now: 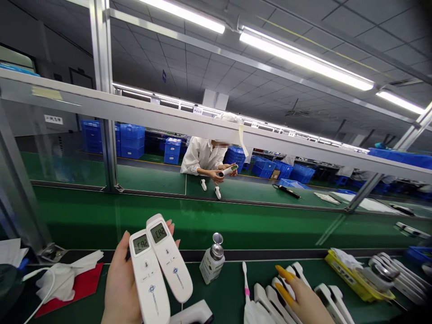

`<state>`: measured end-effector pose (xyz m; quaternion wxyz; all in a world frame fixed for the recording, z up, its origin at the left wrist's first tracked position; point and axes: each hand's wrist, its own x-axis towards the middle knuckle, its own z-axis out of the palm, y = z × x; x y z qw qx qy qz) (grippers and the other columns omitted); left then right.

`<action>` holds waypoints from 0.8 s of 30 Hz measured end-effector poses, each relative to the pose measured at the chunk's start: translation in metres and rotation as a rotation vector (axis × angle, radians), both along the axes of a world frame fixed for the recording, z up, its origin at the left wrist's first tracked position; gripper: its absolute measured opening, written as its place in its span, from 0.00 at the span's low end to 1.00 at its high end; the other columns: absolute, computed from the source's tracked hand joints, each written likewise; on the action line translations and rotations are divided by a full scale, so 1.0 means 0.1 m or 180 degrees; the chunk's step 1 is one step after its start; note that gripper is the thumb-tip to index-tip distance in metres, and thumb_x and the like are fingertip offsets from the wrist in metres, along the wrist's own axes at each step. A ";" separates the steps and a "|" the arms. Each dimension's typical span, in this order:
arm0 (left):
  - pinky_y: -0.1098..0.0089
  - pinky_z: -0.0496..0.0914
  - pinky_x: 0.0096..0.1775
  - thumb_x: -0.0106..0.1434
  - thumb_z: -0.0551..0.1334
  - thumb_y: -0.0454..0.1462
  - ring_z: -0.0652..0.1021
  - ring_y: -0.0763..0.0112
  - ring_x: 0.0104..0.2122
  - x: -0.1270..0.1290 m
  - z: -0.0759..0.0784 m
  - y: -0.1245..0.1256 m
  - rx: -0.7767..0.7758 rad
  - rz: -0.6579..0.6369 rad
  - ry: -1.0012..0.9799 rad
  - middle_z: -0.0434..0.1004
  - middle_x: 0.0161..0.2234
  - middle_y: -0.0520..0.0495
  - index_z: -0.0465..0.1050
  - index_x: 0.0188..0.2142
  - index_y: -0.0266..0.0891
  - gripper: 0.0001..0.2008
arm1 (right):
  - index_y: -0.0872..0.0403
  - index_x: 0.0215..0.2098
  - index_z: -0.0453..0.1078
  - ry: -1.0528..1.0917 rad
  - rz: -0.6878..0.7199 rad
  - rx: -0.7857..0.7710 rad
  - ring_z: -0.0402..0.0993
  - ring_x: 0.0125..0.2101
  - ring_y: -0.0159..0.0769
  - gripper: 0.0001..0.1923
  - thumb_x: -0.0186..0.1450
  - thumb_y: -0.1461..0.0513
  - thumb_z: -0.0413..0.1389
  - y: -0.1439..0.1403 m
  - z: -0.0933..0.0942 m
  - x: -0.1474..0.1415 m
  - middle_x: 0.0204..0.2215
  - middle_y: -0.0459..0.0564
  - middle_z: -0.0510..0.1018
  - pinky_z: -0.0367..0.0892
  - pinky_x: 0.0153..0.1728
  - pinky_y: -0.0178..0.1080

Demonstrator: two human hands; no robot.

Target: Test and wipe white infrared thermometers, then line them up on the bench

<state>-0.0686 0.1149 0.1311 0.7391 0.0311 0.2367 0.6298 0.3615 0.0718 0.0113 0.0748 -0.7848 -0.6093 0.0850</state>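
White thermometers (158, 265) upright, left hand (121, 288) palm-up

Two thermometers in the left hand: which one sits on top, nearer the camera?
The left one, display reading 24.2. It overlaps the right one, which fans out behind it in the left hand.

Left of the small white pump-top dispenser bottle (212, 263) stand two white handheld thermometers (158, 265); right of it lies a white toothbrush (246, 280), then a row of white thermometers (270, 301).
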 end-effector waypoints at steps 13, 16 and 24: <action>0.43 0.64 0.49 0.57 0.56 0.51 0.72 0.46 0.48 -0.01 0.02 -0.02 -0.0106 0.0012 -0.0067 0.73 0.47 0.30 0.60 0.56 0.29 0.34 | 0.55 0.39 0.70 -0.0093 0.0011 0.0168 0.73 0.40 0.47 0.19 0.60 0.54 0.45 -0.01 0.10 -0.09 0.41 0.58 0.76 0.69 0.39 0.45; 0.44 0.65 0.48 0.57 0.57 0.52 0.72 0.45 0.48 -0.02 0.00 -0.01 -0.0076 -0.0009 -0.0069 0.72 0.48 0.30 0.59 0.57 0.31 0.35 | 0.54 0.37 0.71 -0.0160 0.0038 0.0176 0.73 0.39 0.46 0.16 0.59 0.58 0.45 0.03 0.15 -0.13 0.39 0.57 0.76 0.69 0.38 0.44; 0.44 0.66 0.47 0.56 0.58 0.52 0.72 0.44 0.48 -0.01 -0.02 0.00 -0.0063 -0.0043 -0.0063 0.72 0.48 0.30 0.60 0.56 0.31 0.35 | 0.58 0.51 0.63 -0.0125 0.0454 0.0374 0.72 0.43 0.48 0.24 0.62 0.55 0.42 0.20 0.34 -0.40 0.46 0.61 0.73 0.68 0.40 0.47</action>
